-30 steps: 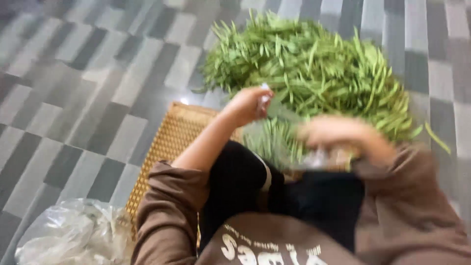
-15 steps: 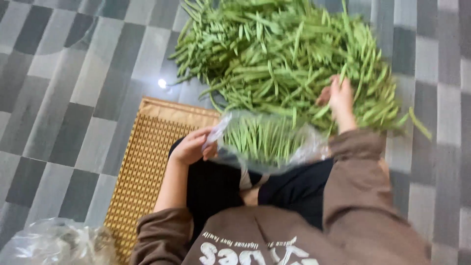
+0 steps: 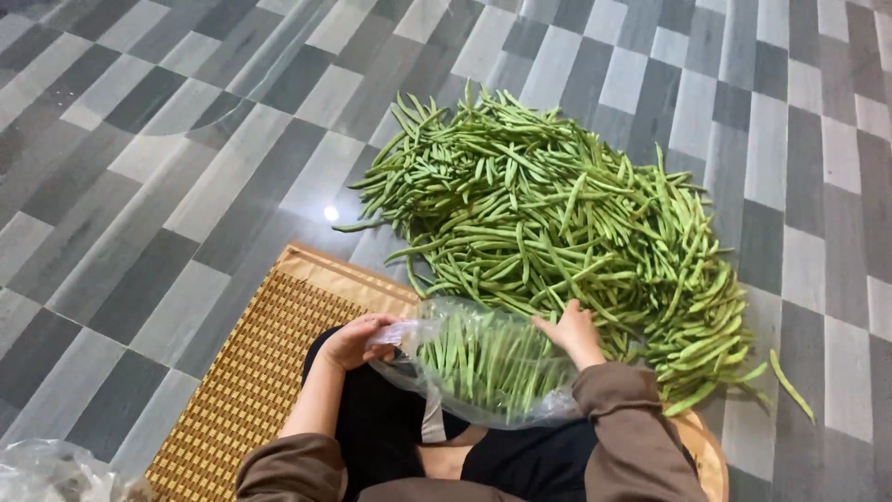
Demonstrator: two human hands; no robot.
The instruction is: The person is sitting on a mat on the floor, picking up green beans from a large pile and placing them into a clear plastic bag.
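At the lower centre of the frame the left hand (image 3: 358, 339) pinches the rim of a clear plastic bag (image 3: 483, 367) half full of beans, while the right hand (image 3: 574, 330), fingers loosely curled, touches the green bean pile (image 3: 557, 214) on the floor (image 3: 139, 186), apparently gathering more.

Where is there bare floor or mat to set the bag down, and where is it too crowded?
Bare tiled floor lies left of the green bean pile, and the woven mat is bare left of the left hand. It is crowded ahead: the clear bag sits against the pile, with the right hand at the pile's near edge.
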